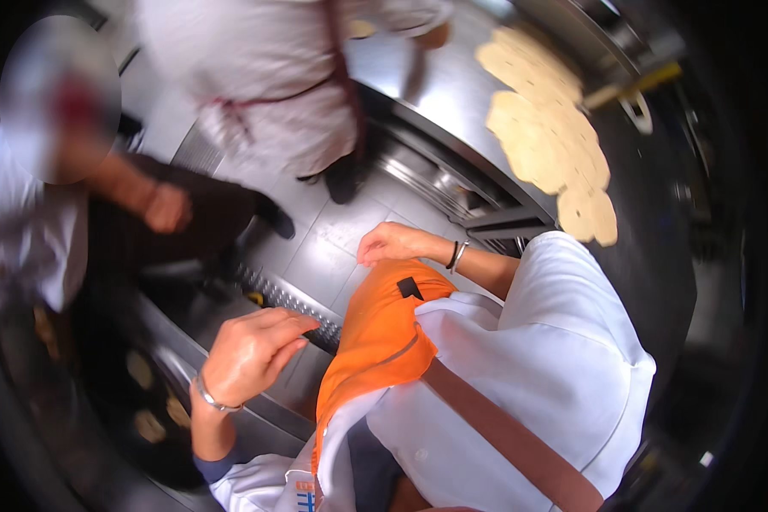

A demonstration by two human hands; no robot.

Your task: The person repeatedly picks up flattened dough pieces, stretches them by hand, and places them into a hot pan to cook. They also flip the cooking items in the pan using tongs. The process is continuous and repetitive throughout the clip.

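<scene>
My left hand is raised at the lower left, over the edge of a dark cooking surface. Its fingers lie together and its thumb stands a little apart, with nothing between them. A metal bangle circles that wrist. My right hand hangs beside the orange cloth at my front, its fingers loosely bent. Its palm is turned from view, and no held thing shows. Thin pale dough sheets overlap on the steel worktop, ahead and to my right.
A person in white with a dark red apron tie stands at the worktop. Another person, blurred, is at the left. Pale flat pieces lie on the dark surface. Grey tiles and a studded metal strip form the floor between.
</scene>
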